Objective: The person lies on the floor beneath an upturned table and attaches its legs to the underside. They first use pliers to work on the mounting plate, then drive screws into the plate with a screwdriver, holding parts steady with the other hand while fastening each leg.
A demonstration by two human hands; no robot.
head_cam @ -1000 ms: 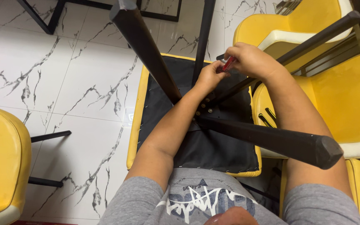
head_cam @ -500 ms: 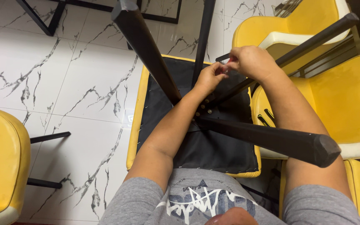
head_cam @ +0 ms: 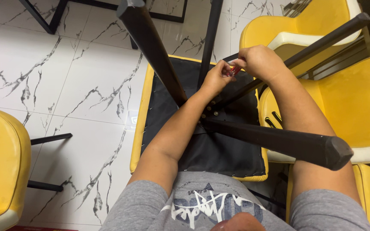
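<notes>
An upturned yellow chair (head_cam: 142, 124) lies in front of me, its black fabric underside (head_cam: 219, 149) facing up and black legs (head_cam: 279, 143) sticking out toward me. My right hand (head_cam: 260, 62) is closed around a small red-handled tool (head_cam: 235, 69) over the far part of the underside. My left hand (head_cam: 217, 79) touches the tool's tip end, fingers pinched beside it. Both hands sit just above the bracket with several bolts (head_cam: 210, 113) where the legs meet.
Another yellow chair (head_cam: 347, 107) stands at the right, one more behind it (head_cam: 317, 21), and a yellow seat (head_cam: 1, 167) at the left. Black frame bars (head_cam: 48, 19) cross the white marble floor (head_cam: 69, 85) at the top.
Both hands stay at the same spot on the chair's underside; the left fingers shifted slightly against the red tool. The view barely moves.
</notes>
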